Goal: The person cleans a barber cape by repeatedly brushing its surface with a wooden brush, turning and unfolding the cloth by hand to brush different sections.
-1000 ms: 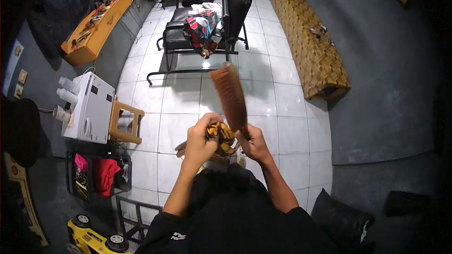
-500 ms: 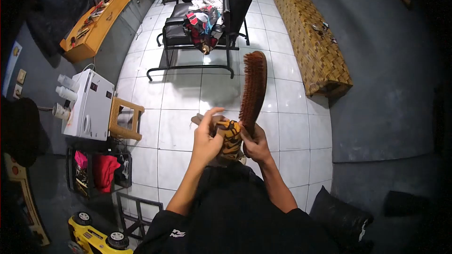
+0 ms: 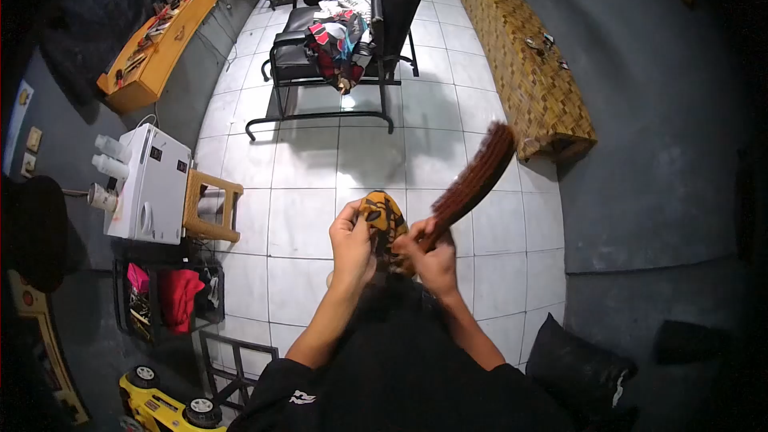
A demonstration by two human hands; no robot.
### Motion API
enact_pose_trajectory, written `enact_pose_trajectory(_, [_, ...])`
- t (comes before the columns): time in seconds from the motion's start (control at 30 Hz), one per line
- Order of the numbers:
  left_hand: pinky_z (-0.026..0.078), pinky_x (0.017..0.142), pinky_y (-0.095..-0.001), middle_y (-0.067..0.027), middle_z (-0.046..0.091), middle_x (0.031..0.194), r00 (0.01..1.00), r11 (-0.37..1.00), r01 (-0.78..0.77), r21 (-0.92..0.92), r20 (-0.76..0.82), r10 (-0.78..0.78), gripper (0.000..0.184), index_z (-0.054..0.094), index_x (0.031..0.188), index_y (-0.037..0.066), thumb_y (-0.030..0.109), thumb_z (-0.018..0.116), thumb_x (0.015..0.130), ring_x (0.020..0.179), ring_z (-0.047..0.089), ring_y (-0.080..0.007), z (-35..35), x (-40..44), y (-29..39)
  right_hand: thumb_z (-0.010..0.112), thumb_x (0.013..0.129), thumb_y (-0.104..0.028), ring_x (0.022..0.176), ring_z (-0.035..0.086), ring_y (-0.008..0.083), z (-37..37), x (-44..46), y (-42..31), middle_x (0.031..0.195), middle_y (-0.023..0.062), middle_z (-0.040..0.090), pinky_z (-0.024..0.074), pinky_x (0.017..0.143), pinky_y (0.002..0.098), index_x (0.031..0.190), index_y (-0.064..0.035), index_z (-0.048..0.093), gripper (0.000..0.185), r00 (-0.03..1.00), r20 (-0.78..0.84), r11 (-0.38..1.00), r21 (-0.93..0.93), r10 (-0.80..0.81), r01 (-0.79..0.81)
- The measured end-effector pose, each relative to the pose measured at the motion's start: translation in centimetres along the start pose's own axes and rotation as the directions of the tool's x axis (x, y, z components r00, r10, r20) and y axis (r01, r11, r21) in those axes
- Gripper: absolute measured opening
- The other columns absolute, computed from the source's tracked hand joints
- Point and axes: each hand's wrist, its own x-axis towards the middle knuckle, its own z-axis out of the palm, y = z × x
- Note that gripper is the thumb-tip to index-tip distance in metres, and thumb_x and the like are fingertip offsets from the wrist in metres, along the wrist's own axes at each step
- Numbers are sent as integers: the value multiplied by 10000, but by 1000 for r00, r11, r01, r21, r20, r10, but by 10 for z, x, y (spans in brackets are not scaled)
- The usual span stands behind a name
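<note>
My left hand (image 3: pixel 350 244) is closed on the edge of a yellow-and-black patterned cloth item (image 3: pixel 385 220), held up in front of my body. Its exact kind I cannot make out; a dark oval patch shows near its top. In my right hand (image 3: pixel 432 260) is the handle of a long, curved brush (image 3: pixel 478 180) with reddish-brown bristles. The brush tilts up and to the right, bristles facing up-left, slightly blurred. My right fingers are right beside the cloth's right edge and partly cover it; whether they also grip it I cannot tell.
Ahead stands a black reclining chair (image 3: pixel 320 56) with clothes piled on it. A woven bench (image 3: pixel 532 64) runs along the right wall. To the left are a white cabinet (image 3: pixel 156 192), a tan stool (image 3: pixel 214 206), a black crate (image 3: pixel 210 304) and a yellow toy car (image 3: pixel 164 400).
The brush has swung from nearly upright to leaning right. My left fingers, earlier raised and spread, now pinch the cloth item, which stands up higher and shows more of its surface.
</note>
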Motion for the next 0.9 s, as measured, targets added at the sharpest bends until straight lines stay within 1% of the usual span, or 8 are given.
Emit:
enact_pose_trajectory(0.1, [495,672,-226,-83,623,890,999,992,10,122,42,-15,177,556,996,-69,-46,468,844,737,592,-99,6,-7,-5,754,729,-210,873,519,152,3,-6,27,940,59,513,432,798,283,1020,-1,460,464,994,46,979,-174,-96,102])
enact_pose_trajectory(0.17, [467,655,-201,-67,632,863,995,966,7,257,96,-33,190,602,994,-60,-27,512,830,731,581,-82,8,-11,-5,741,745,-231,912,514,147,3,-6,32,960,63,518,421,830,281,1037,3,454,471,997,-25,995,-64,72,-73])
enact_pose_trajectory(0.27, [453,642,-198,-44,638,815,989,910,25,414,124,-83,228,627,1031,-26,-2,548,819,725,573,-72,7,-20,-5,698,784,-157,916,529,133,4,0,22,969,55,533,426,830,270,1030,-8,439,386,994,-23,975,193,-108,110])
enact_pose_trajectory(0.53, [458,629,-282,-124,581,756,838,426,-521,740,348,421,218,601,928,-30,-58,510,732,682,587,-229,11,-17,17,514,886,-94,694,452,80,-18,17,23,735,18,492,396,640,240,718,-26,429,201,891,-394,971,-165,-228,175])
enact_pose_trajectory(0.73, [443,591,-283,-130,558,733,775,305,-618,725,495,392,187,592,890,-29,-49,520,719,631,564,-236,15,-10,25,737,733,-151,699,412,89,-11,5,-5,757,-20,382,394,651,227,836,-57,408,358,996,17,987,137,-85,82])
enact_pose_trajectory(0.77, [444,590,-287,-130,560,733,776,305,-622,721,517,361,185,595,887,-25,-45,530,714,632,564,-240,18,-9,24,793,669,-217,760,487,104,-14,5,3,834,4,470,433,714,245,920,-36,456,458,970,84,952,-188,-229,241])
enact_pose_trajectory(0.83, [447,588,-297,-131,563,735,776,304,-630,715,556,298,183,601,879,-18,-36,549,705,634,565,-247,21,-10,27,799,645,-222,866,541,134,1,1,3,945,46,540,447,795,268,1055,1,471,570,993,56,990,107,-100,93])
enact_pose_trajectory(0.9, [451,594,-311,-138,560,732,790,290,-613,735,572,218,165,596,859,-20,-18,573,695,643,569,-261,22,-10,34,739,677,-160,927,546,148,1,2,7,1010,77,559,441,826,276,1128,17,462,558,989,70,991,57,-128,124])
